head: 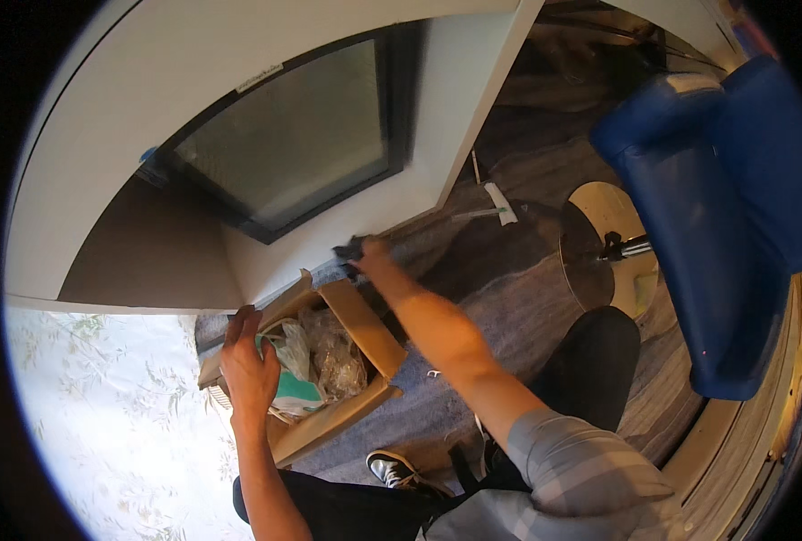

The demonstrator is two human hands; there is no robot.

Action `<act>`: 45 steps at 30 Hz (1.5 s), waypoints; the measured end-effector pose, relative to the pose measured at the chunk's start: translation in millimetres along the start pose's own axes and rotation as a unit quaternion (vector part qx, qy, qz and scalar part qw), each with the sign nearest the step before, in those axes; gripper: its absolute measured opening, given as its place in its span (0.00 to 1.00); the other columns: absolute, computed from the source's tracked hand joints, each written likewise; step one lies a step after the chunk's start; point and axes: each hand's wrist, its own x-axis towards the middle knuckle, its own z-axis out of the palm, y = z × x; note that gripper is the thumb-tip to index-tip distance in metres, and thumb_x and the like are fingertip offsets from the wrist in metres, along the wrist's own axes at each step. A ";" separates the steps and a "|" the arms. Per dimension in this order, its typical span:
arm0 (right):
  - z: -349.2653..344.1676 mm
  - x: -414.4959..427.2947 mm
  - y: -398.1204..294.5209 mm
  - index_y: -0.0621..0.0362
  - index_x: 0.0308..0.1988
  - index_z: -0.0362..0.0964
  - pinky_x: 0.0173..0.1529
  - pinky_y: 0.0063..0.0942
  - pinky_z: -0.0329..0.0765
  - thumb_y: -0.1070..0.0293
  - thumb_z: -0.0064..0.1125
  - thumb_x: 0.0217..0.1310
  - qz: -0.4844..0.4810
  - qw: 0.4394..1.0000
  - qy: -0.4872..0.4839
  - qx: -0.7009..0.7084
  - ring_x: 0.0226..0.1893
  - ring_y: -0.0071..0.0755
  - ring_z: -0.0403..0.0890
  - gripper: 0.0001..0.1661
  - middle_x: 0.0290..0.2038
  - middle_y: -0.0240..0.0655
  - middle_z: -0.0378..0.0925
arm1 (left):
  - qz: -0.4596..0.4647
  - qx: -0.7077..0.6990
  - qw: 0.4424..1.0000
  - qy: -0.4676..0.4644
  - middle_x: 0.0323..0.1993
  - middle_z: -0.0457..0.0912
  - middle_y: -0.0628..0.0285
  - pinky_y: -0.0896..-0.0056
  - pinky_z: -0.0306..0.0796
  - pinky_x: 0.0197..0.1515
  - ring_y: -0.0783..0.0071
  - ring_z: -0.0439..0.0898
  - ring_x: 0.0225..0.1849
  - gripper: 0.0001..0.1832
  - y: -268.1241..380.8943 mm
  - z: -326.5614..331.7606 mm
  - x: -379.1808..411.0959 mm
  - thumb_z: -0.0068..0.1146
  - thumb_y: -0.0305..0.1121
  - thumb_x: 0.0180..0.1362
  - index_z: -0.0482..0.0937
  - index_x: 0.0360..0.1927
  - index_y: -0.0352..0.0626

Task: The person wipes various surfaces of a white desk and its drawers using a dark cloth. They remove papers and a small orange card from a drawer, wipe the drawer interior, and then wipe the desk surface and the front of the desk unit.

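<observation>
My right hand [375, 255] is closed around a small dark object [349, 254], low beside the white panel [306, 253]. Motion blur hides what the object is. Over the near left side of an open cardboard box [364, 328], my left hand [249, 365] stretches its fingers towards the lower corner of the white cabinet [150, 250]; whether the fingertips touch it I cannot tell. Inside the box lie clear plastic bags [337, 358] and a green-and-white item [298, 392]. The left hand partly covers the box's contents.
A dark-framed glass panel [293, 135] is set into the cabinet. On the patterned carpet [502, 270] lie a white strip [501, 203] and a small white scrap [433, 373]. A blue padded chair [685, 223] with a round metal base [590, 284] stands at right. Bright patterned fabric [123, 406] fills the lower left.
</observation>
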 end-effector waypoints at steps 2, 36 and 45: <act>-23.0 3.4 -53.3 0.58 0.50 0.75 0.55 0.47 0.78 0.58 0.57 0.67 -0.017 0.999 0.028 0.022 0.47 0.48 0.81 0.18 0.45 0.41 0.80 | 0.008 -0.013 1.000 0.006 0.58 0.77 0.42 0.51 0.73 0.59 0.39 0.78 0.56 0.25 0.1 1.3 1.1 0.51 0.15 0.49 0.78 0.54 0.33; 174.5 -440.1 -273.0 0.66 0.42 0.73 0.50 0.33 0.73 0.75 0.64 0.59 -0.750 0.651 0.001 -0.117 0.42 0.31 0.77 0.11 0.40 0.37 0.79 | 0.116 -0.096 0.988 0.018 0.56 0.79 0.42 0.51 0.75 0.58 0.41 0.80 0.53 0.23 46.8 46.3 18.9 0.53 0.17 0.47 0.81 0.50 0.33; 218.7 -473.9 -282.8 0.65 0.39 0.73 0.43 0.43 0.72 0.71 0.60 0.55 -0.938 0.322 0.025 -0.124 0.37 0.55 0.76 0.12 0.34 0.48 0.74 | 0.103 -0.099 0.990 0.024 0.56 0.79 0.42 0.50 0.76 0.55 0.40 0.81 0.50 0.22 37.0 34.8 20.1 0.52 0.18 0.46 0.81 0.48 0.34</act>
